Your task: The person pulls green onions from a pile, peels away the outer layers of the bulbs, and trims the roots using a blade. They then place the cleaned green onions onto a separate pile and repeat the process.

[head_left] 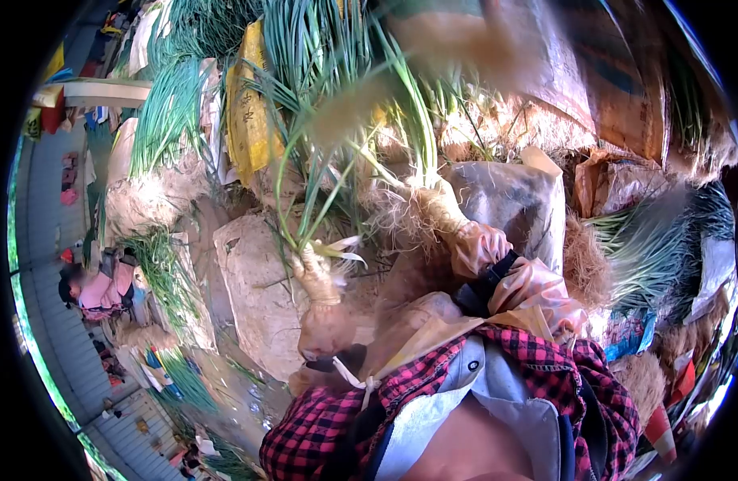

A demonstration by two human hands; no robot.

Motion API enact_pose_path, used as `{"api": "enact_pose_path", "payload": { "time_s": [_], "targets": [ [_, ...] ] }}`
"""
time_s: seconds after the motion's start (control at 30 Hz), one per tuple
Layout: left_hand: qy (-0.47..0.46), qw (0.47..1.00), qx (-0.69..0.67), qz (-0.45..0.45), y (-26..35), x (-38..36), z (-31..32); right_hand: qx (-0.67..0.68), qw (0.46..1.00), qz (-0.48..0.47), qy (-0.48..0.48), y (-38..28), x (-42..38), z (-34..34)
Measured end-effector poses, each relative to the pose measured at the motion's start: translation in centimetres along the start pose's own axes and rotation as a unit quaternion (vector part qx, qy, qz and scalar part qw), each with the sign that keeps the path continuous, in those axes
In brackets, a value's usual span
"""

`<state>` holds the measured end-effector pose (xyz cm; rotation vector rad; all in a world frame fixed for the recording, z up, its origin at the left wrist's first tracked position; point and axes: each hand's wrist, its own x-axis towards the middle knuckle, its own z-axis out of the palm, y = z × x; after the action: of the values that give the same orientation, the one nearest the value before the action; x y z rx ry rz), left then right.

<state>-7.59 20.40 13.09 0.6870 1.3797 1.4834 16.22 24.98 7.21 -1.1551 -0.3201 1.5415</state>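
My left hand [314, 274], in a cream rubber glove, is closed on a few green onion stalks [306, 215] with pale torn leaves at the grip. Farther forward and to the right, my right hand [438, 210], gloved the same way, is closed around the root end of some green onions [421, 132]. Their white bases and stringy roots [402, 215] show beside its fingers. Both forearms wear clear plastic sleeves. A large pile of green onions [321, 56] lies just beyond my hands.
A brown sheet [260, 293] lies on the ground to the left, and a grey sack [505, 196] lies beyond my right forearm. More bundled onions [164, 120] stand at left, others [649, 248] at right. A yellow sack [248, 104] is among them. Another person [108, 284] sits far left.
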Motion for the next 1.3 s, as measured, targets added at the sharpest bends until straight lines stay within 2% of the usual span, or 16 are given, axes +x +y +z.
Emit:
{"api": "enact_pose_path", "payload": {
  "time_s": [0.07, 0.13, 0.27, 0.43, 0.5, 0.57, 0.67, 0.7, 0.73, 0.83, 0.97, 1.07, 1.13, 1.23, 1.27, 1.3],
  "targets": [
    [-0.035, 0.926, 0.338, -0.164, -5.5, 2.6, -9.9, 0.01, 1.0, -0.004, -0.02, 0.3, -0.2, 0.2],
    [-0.141, 0.606, 0.777, -0.089, -5.6, 0.1, -9.8, 0.036, 0.999, -0.016, -0.029, 0.0, -0.5, 0.6],
    [-0.195, 0.902, 0.362, -0.133, -3.1, 2.0, 6.0, 0.077, 0.99, 0.009, -0.118, 0.8, 0.2, -1.0],
    [-0.312, 0.764, 0.52, 0.222, -2.7, 3.2, 16.2, 0.034, 0.994, -0.058, -0.088, 0.4, 0.4, -2.1],
    [-0.302, 0.783, 0.5, 0.213, -2.9, 2.5, 16.0, -0.005, 0.993, -0.087, -0.085, -0.5, -0.2, -1.7],
    [-0.283, 0.8, 0.489, 0.201, -3.6, 2.7, 14.9, 0.08, 0.994, 0.012, -0.07, -1.1, -1.1, -1.3],
    [-0.269, 0.924, 0.272, -0.002, -12.3, 5.4, 9.9, 0.121, 0.988, 0.045, -0.086, -0.6, -0.7, -1.4],
    [-0.318, 0.922, 0.19, -0.111, -21.3, 7.6, 6.4, 0.118, 0.985, 0.064, -0.11, -0.8, -0.5, -1.6],
    [-0.311, 0.921, 0.175, -0.157, -17.4, 5.9, 6.6, 0.115, 0.981, 0.083, -0.134, -0.9, -0.3, -2.0],
    [-0.253, 0.896, 0.334, -0.149, -13.5, 5.0, 6.4, 0.24, 0.936, 0.166, -0.197, -2.6, -0.8, -2.1],
    [-0.176, 0.757, 0.623, -0.087, -12.7, 5.7, 8.9, 0.248, 0.936, 0.154, -0.198, -2.2, -1.6, -3.1],
    [-0.17, 0.726, 0.658, -0.106, -14.2, 7.4, 12.9, 0.245, 0.948, 0.134, -0.15, -2.5, -2.7, -2.6],
    [-0.193, 0.807, 0.538, -0.147, -13.2, 8.6, 16.4, 0.173, 0.947, 0.122, -0.24, -2.6, -2.0, -3.8],
    [-0.12, 0.968, 0.138, -0.172, -3.3, 6.6, 18.9, 0.176, 0.965, 0.08, -0.176, -3.9, -2.3, -2.8],
    [-0.139, 0.987, -0.084, 0.006, -4.9, 7.4, 15.8, 0.225, 0.956, 0.075, -0.175, -4.2, -2.6, -2.1],
    [-0.024, 0.994, -0.079, 0.07, -0.4, 5.3, 14.8, 0.168, 0.953, 0.069, -0.241, -2.6, -0.7, -3.1]
  ]
}}
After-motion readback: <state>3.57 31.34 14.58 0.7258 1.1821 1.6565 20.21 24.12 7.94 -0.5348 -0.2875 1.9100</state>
